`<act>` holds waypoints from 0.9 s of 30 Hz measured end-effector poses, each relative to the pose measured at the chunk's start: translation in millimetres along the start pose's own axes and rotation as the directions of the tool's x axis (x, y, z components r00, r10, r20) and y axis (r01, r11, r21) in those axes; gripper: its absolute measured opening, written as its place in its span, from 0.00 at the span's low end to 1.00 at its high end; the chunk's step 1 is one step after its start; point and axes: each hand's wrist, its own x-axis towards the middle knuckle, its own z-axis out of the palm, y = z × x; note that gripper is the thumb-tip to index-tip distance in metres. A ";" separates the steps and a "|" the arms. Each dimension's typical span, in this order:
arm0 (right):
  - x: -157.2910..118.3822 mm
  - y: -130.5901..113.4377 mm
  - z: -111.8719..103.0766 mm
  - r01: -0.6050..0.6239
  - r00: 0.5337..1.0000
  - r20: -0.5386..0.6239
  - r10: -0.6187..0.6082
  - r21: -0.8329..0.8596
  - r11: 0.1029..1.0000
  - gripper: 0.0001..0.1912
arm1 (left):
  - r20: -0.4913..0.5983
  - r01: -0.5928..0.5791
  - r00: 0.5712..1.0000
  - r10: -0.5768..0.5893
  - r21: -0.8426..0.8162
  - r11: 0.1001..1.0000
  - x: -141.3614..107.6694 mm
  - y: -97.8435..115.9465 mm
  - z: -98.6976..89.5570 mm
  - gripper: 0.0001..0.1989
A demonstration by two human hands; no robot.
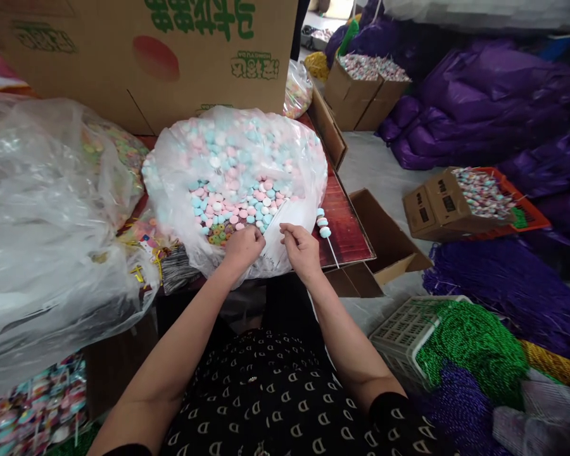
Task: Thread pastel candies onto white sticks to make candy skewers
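Note:
A large clear plastic bag (171, 215) lies open on the table, filled with pink, blue and white candy pieces (232, 206). Over its front right part rests a bundle of thin white sticks (287, 218). My left hand (244, 248) is closed above the bag's front edge, fingertips curled in beside the candies; what it holds, if anything, is hidden. Close to the sticks, my right hand (301, 249) has thumb and fingers pinched together, and I cannot make out anything between them. Small coloured rings (220, 234) lie left of my left hand. A candy skewer (323, 225) rests at the right.
A tall cardboard box (99, 76) stands behind the bag. More plastic bags (52, 190) crowd the left, with twist ties (145, 269) beside them. Right of the red table (342, 221), an open carton (384, 234) and a white crate (399, 335) stand on the floor.

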 end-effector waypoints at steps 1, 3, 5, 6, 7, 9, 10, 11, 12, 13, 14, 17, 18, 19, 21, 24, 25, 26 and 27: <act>0.9 2.4 1.1 -0.019 1.000 0.015 0.020 -0.031 0.999 0.16 | 0.010 -0.017 1.000 0.016 0.027 0.999 -1.8 1.7 -0.1 0.08; 1.8 6.2 2.6 -0.052 0.997 0.044 0.056 -0.099 0.994 0.15 | 0.034 -0.053 0.998 0.050 0.098 0.994 -5.0 5.4 -0.4 0.11; 1.8 8.6 3.1 -0.067 0.996 0.052 0.075 -0.131 0.989 0.15 | 0.056 -0.075 0.996 0.067 0.148 0.986 -6.5 7.7 -1.0 0.13; 1.6 9.3 3.0 -0.072 0.996 0.050 0.079 -0.129 0.989 0.15 | 0.064 -0.077 0.996 0.068 0.152 0.985 -6.5 7.7 -1.5 0.13; 1.5 9.8 2.9 -0.077 0.995 0.047 0.083 -0.121 0.990 0.15 | 0.069 -0.075 0.995 0.065 0.143 0.987 -6.1 7.0 -1.9 0.13; 1.5 10.2 2.4 -0.089 0.995 0.042 0.094 -0.103 0.991 0.16 | 0.074 -0.063 0.996 0.056 0.099 0.993 -4.6 3.7 -2.9 0.13; 1.6 10.4 2.2 -0.094 0.994 0.042 0.098 -0.099 0.991 0.16 | 0.073 -0.061 0.996 0.056 0.073 0.995 -3.9 1.5 -3.2 0.13; 1.8 10.5 2.0 -0.098 0.994 0.042 0.102 -0.097 0.991 0.16 | 0.068 -0.063 0.996 0.060 0.049 0.997 -3.6 -1.0 -3.3 0.14; 2.0 10.5 1.9 -0.101 0.994 0.042 0.105 -0.096 0.990 0.16 | 0.061 -0.069 0.996 0.067 0.027 0.997 -3.7 -3.6 -3.1 0.15; 2.3 10.4 1.8 -0.103 0.993 0.041 0.108 -0.094 0.990 0.16 | 0.054 -0.080 0.995 0.080 0.008 0.997 -4.2 -6.2 -2.6 0.16; 2.6 10.0 1.8 -0.108 0.993 0.039 0.112 -0.092 0.990 0.16 | 0.044 -0.093 0.995 0.093 -0.009 0.996 -5.2 -8.9 -1.8 0.17; 4.3 6.3 1.9 -0.147 0.989 0.022 0.149 -0.080 0.986 0.16 | -0.021 -0.133 0.991 0.132 -0.056 0.990 -10.2 -17.2 2.5 0.18; 5.3 3.9 2.0 -0.171 0.985 0.014 0.173 -0.075 0.982 0.16 | -0.058 -0.157 0.986 0.154 -0.070 0.985 -12.3 -19.8 4.6 0.18; 6.4 0.9 2.2 -0.201 0.979 0.007 0.202 -0.067 0.977 0.15 | -0.101 -0.194 0.977 0.185 -0.083 0.978 -14.6 -22.4 6.9 0.18; 9.2 -6.5 3.5 -0.265 0.964 0.014 0.266 -0.021 0.964 0.16 | -0.191 -0.315 0.937 0.292 -0.105 0.943 -19.6 -26.7 12.2 0.16; 13.1 -19.2 8.1 -0.331 0.944 0.067 0.324 0.155 0.931 0.20 | -0.307 -0.521 0.827 0.470 -0.105 0.847 -27.1 -30.9 20.9 0.13; 13.7 -23.5 10.1 -0.341 0.940 0.086 0.330 0.231 0.911 0.21 | -0.338 -0.563 0.795 0.504 -0.102 0.820 -29.4 -31.8 23.7 0.12; 13.8 -27.8 12.2 -0.345 0.938 0.103 0.330 0.305 0.888 0.21 | -0.365 -0.588 0.773 0.518 -0.109 0.801 -31.5 -32.7 26.1 0.12; 13.3 -32.2 14.1 -0.344 0.939 0.115 0.325 0.369 0.864 0.22 | -0.389 -0.598 0.765 0.514 -0.132 0.791 -33.4 -33.6 28.1 0.12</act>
